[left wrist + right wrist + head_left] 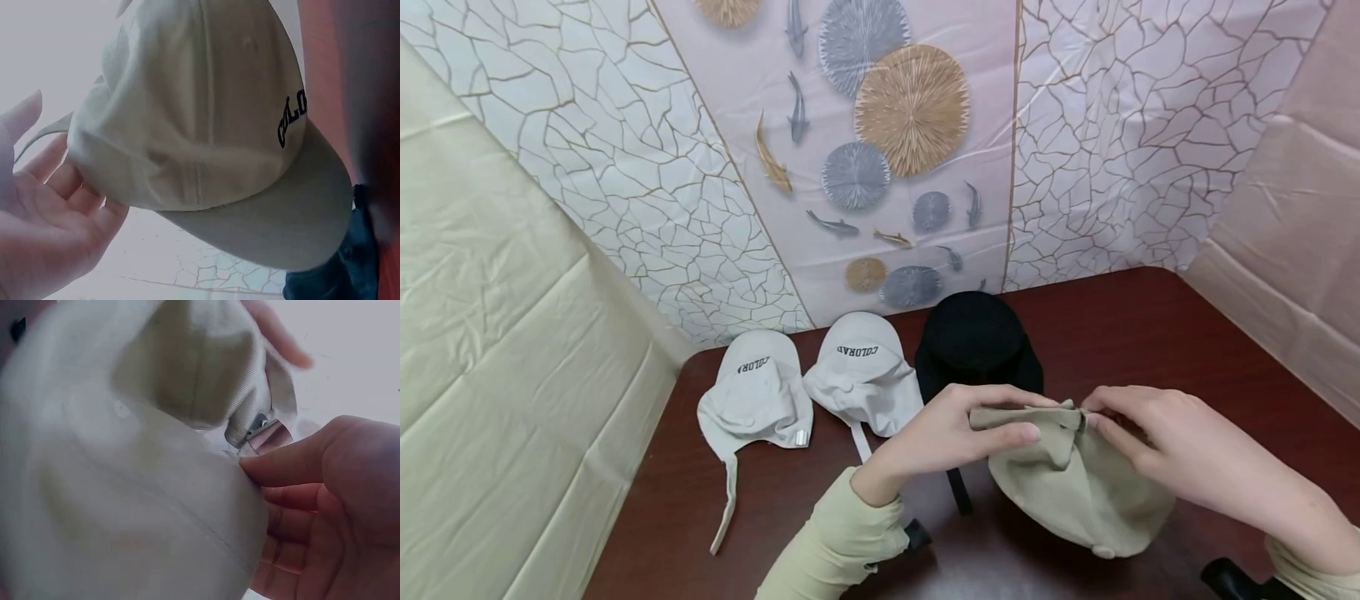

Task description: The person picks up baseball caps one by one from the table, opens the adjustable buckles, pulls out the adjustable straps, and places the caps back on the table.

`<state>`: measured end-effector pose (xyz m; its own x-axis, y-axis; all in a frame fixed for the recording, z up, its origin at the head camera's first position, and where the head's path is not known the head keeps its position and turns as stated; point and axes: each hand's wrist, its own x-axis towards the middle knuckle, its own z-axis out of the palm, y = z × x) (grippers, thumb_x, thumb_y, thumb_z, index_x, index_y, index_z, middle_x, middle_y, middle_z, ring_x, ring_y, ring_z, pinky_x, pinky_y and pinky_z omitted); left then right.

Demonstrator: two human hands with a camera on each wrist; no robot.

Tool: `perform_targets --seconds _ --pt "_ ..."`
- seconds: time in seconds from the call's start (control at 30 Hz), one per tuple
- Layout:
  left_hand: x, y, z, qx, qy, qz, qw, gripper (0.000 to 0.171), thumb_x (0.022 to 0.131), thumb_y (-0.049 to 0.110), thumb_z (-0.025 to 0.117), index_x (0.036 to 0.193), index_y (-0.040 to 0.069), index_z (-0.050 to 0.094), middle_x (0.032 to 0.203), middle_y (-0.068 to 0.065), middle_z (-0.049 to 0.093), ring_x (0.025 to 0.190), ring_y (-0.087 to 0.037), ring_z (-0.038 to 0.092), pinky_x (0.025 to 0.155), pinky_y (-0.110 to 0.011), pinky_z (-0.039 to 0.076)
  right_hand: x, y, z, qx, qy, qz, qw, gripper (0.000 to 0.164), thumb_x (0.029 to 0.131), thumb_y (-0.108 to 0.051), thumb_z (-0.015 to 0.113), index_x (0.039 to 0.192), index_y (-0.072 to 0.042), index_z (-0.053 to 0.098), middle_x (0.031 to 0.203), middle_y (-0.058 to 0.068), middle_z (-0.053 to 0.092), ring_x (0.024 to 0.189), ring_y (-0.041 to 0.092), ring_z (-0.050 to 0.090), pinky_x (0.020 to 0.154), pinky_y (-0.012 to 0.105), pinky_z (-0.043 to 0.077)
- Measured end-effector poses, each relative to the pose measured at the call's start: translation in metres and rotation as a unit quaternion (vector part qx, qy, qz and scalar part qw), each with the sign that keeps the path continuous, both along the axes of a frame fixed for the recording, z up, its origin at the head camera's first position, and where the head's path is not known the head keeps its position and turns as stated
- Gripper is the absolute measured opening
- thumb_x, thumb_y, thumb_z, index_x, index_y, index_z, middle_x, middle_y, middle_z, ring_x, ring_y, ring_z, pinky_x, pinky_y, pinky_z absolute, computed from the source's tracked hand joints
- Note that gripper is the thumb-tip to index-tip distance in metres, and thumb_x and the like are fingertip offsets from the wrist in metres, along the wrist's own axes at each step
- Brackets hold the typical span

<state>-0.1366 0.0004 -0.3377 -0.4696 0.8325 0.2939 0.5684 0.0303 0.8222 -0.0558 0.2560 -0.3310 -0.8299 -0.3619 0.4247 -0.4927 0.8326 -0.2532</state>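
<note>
A beige baseball cap [1086, 500] is held up over the table at the right, its crown hanging down in the head view. My left hand [955, 429] holds its back edge, thumb on the near side and fingers at the top. In the left wrist view, dark letters [292, 119] and the brim [281, 219] show, with the left fingers [81, 194] along the cap's edge. My right hand [1195, 450] pinches the edge beside a metal buckle [272, 436] on the strap [281, 384].
Two white caps [760, 400] [861, 367] with dark lettering lie side by side at the left on the dark red table [647, 517]. A black hat [973, 337] sits right of them, behind the beige cap, near the patterned back wall [925, 217]. Straps trail towards the near side.
</note>
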Motion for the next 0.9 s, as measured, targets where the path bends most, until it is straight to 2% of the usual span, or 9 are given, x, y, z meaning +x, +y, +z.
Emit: perform_targets --seconds 0.07,0.2,0.33,0.4,0.47,0.57,0.63,0.73,0.9 --pt "0.000 -0.001 0.001 -0.002 -0.008 -0.005 1.0000 0.029 0.101 0.024 0.064 0.129 0.019 0.068 0.128 0.016 0.065 0.114 0.001 0.059 0.092 -0.022 0.049 0.000 0.002 -0.001 -0.003 -0.005 -0.012 1.000 0.027 0.087 -0.008 0.077 0.094 -0.032 0.067 0.083 -0.024 0.056 0.070 -0.004 0.047 0.061 0.025 0.043" --pt "-0.003 -0.002 0.000 -0.024 0.012 -0.014 0.9996 0.028 0.105 0.025 0.056 0.127 0.013 0.069 0.127 0.009 0.067 0.107 0.002 0.058 0.087 -0.020 0.049 -0.001 0.006 -0.003 -0.009 -0.012 -0.017 1.000 0.026 0.087 -0.007 0.077 0.094 -0.030 0.067 0.083 -0.023 0.055 0.069 -0.004 0.045 0.060 0.026 0.041" --pt "-0.005 0.000 0.002 -0.050 -0.001 -0.022 0.9985 0.057 0.111 0.044 0.027 0.129 0.009 0.068 0.132 0.003 0.065 0.114 0.003 0.056 0.097 -0.021 0.045 0.001 0.004 -0.003 -0.010 -0.009 -0.015 1.000 0.027 0.087 -0.007 0.077 0.093 -0.031 0.066 0.082 -0.024 0.054 0.070 -0.004 0.045 0.060 0.025 0.041" --pt "-0.006 0.003 0.003 -0.057 -0.020 -0.016 0.9980 0.063 0.111 0.048 0.021 0.126 0.010 0.070 0.131 0.004 0.066 0.119 0.003 0.055 0.100 -0.021 0.044 0.004 0.002 -0.003 -0.013 -0.009 -0.006 1.000 0.028 0.088 -0.009 0.077 0.093 -0.034 0.065 0.080 -0.024 0.052 0.069 -0.004 0.045 0.061 0.023 0.040" --pt "-0.005 0.006 0.002 -0.051 -0.027 -0.005 0.9983 0.054 0.110 0.045 0.031 0.119 0.013 0.073 0.119 0.009 0.068 0.108 0.004 0.058 0.094 -0.020 0.047 0.007 -0.002 -0.002 -0.020 -0.005 0.010 1.000 0.029 0.088 -0.010 0.077 0.093 -0.035 0.063 0.079 -0.024 0.051 0.070 -0.004 0.046 0.061 0.022 0.039" --pt "-0.003 0.010 -0.001 -0.018 -0.029 0.000 0.9994 0.019 0.105 0.023 0.056 0.108 0.013 0.072 0.103 0.009 0.068 0.094 0.001 0.059 0.086 -0.020 0.050 0.011 -0.007 -0.001 -0.032 0.003 0.040 0.999 0.031 0.089 -0.010 0.076 0.093 -0.037 0.060 0.080 -0.024 0.051 0.071 -0.005 0.046 0.062 0.019 0.039" --pt "-0.001 0.013 -0.003 -0.003 -0.033 -0.001 0.9995 0.007 0.100 0.015 0.065 0.104 0.011 0.069 0.095 0.009 0.067 0.088 0.000 0.060 0.081 -0.020 0.051 0.012 -0.009 0.000 -0.037 0.006 0.061 0.997 0.033 0.090 -0.009 0.075 0.094 -0.037 0.059 0.082 -0.024 0.050 0.072 -0.006 0.046 0.062 0.017 0.038" --pt "0.003 0.015 -0.002 0.001 -0.053 -0.004 0.9986 0.009 0.096 0.008 0.070 0.104 0.009 0.065 0.093 0.005 0.069 0.088 0.000 0.063 0.080 -0.021 0.053 0.013 -0.010 0.000 -0.034 0.009 0.086 0.996 0.037 0.090 -0.006 0.074 0.095 -0.038 0.057 0.082 -0.025 0.046 0.072 -0.006 0.045 0.063 0.015 0.036" --pt "0.005 0.015 0.000 -0.008 -0.046 -0.008 0.9989 0.013 0.096 0.008 0.069 0.109 0.007 0.067 0.094 0.001 0.071 0.087 0.001 0.065 0.082 -0.021 0.053 0.014 -0.012 0.000 -0.034 0.007 0.106 0.994 0.039 0.090 -0.003 0.073 0.095 -0.038 0.055 0.080 -0.025 0.042 0.071 -0.007 0.044 0.062 0.014 0.035"
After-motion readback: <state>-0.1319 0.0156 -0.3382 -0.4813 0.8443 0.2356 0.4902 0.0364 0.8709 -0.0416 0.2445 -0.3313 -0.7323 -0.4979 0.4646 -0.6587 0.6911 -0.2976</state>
